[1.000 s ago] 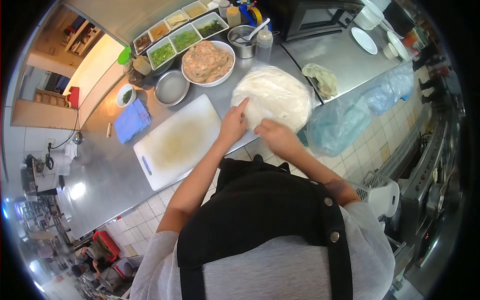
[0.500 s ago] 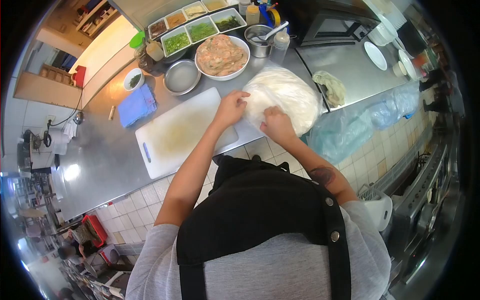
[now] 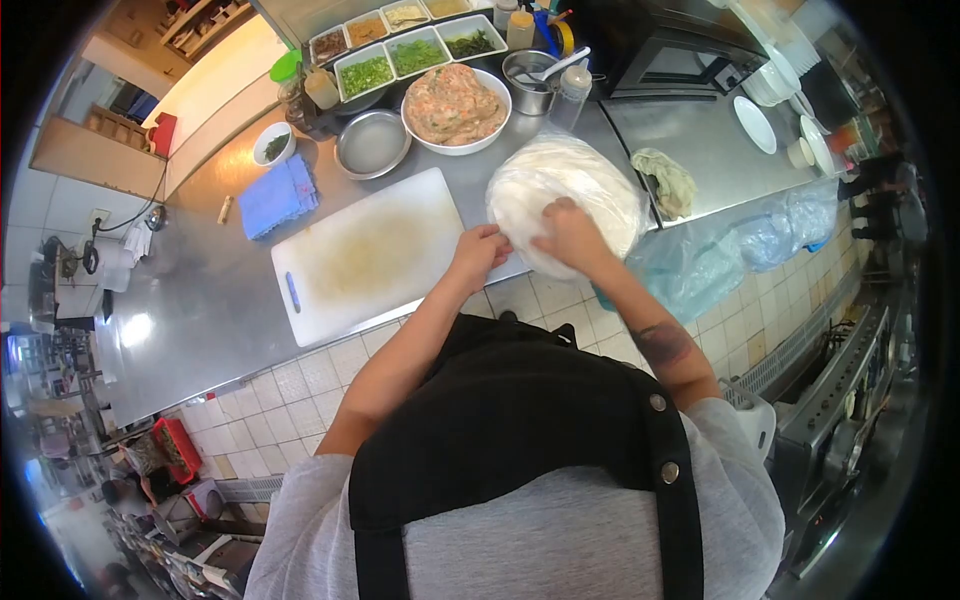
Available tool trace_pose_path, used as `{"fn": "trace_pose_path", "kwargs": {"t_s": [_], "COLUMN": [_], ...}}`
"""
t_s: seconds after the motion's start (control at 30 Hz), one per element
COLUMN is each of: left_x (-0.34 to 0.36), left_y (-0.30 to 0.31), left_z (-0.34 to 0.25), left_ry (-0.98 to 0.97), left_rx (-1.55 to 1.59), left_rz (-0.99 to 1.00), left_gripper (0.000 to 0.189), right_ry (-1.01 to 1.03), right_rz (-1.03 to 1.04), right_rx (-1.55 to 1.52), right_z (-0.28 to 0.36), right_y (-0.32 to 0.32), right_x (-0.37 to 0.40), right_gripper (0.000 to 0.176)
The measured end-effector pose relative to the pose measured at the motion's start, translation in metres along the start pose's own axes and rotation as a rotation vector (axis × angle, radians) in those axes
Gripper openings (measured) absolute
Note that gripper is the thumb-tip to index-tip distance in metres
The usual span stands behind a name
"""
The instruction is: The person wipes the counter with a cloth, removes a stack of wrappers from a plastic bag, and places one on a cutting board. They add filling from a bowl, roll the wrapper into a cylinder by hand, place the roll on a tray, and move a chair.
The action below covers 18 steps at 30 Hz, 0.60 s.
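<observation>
A large round white stack in clear plastic (image 3: 540,172) lies on the steel counter, right of the white cutting board (image 3: 365,250). My left hand (image 3: 481,254) pinches at the near left edge of the plastic, fingers closed; whether it grips the film is too small to tell. On top of the stack rests my right hand (image 3: 573,236), fingers curled down onto it, their tips hidden. Behind the stack and board stands a white bowl heaped with pinkish minced filling (image 3: 453,105), beside an empty metal dish (image 3: 373,145).
Trays of chopped greens (image 3: 416,53) stand at the back. A steel pot (image 3: 528,80) with a ladle and a squeeze bottle (image 3: 570,97) are behind the stack. A blue cloth (image 3: 279,199) lies left, a pale rag (image 3: 664,183) right. Plastic bags (image 3: 700,262) hang at the counter's edge.
My left hand has moved down along the plastic's left edge. My right hand has shifted slightly right and up onto the stack. The view has shifted a little.
</observation>
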<state>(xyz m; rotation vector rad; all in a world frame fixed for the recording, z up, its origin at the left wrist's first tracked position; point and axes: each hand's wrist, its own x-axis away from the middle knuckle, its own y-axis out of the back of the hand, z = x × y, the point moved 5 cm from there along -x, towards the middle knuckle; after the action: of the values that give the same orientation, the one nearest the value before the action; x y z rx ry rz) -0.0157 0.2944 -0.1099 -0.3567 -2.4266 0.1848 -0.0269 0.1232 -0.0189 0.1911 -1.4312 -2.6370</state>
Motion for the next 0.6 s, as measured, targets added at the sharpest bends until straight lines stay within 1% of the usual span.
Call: {"fn": "trace_pose_path", "kwargs": {"t_s": [0.03, 0.07, 0.1, 0.13, 0.2, 0.23, 0.3, 0.33, 0.4, 0.43, 0.53, 0.6], "left_x": [0.003, 0.005, 0.014, 0.020, 0.021, 0.021, 0.023, 0.023, 0.020, 0.019, 0.020, 0.020], "left_y": [-0.002, -0.004, -0.009, -0.011, -0.010, -0.011, -0.011, -0.013, -0.015, -0.015, -0.020, -0.022], "left_z": [-0.001, -0.003, -0.012, -0.017, -0.023, -0.025, -0.029, -0.031, -0.028, -0.025, -0.019, -0.015], "left_ry": [0.034, 0.033, 0.045, 0.057, 0.044, 0.034, 0.012, -0.013, -0.024, -0.033, -0.008, 0.008], "left_rx": [0.098, 0.098, 0.113, 0.129, 0.136, 0.140, 0.162, 0.186, 0.183, 0.181, 0.225, 0.213], "left_rz": [0.009, 0.011, 0.004, -0.005, 0.028, 0.063, 0.082, 0.101, 0.107, 0.108, 0.149, 0.136], "left_gripper": [0.048, 0.048, 0.048, 0.047, 0.045, 0.044, 0.043, 0.042, 0.041, 0.040, 0.040, 0.039], "right_ry": [-0.038, -0.076, -0.098, -0.097, -0.078, -0.078, -0.079, -0.082, -0.130, -0.175, -0.149, -0.154], "right_rz": [-0.004, -0.009, 0.051, 0.050, 0.010, 0.012, 0.034, 0.031, 0.083, 0.110, 0.091, 0.069], "right_rx": [0.179, 0.357, 0.422, 0.422, 0.357, 0.356, 0.055, 0.059, -0.092, -0.055, -0.032, -0.056], "right_z": [0.014, 0.024, 0.024, 0.019, 0.008, 0.003, -0.013, -0.014, -0.018, -0.025, -0.025, -0.028], "right_y": [-0.009, -0.016, -0.026, -0.031, -0.033, -0.028, -0.009, 0.006, 0.030, 0.035, 0.037, 0.037], "right_x": [0.009, 0.014, 0.016, 0.015, 0.010, 0.006, -0.003, -0.007, -0.013, -0.015, -0.019, -0.017], "right_gripper": [0.042, 0.050, 0.058, 0.058, 0.048, 0.048, 0.038, 0.038, 0.031, 0.035, 0.039, 0.041]}}
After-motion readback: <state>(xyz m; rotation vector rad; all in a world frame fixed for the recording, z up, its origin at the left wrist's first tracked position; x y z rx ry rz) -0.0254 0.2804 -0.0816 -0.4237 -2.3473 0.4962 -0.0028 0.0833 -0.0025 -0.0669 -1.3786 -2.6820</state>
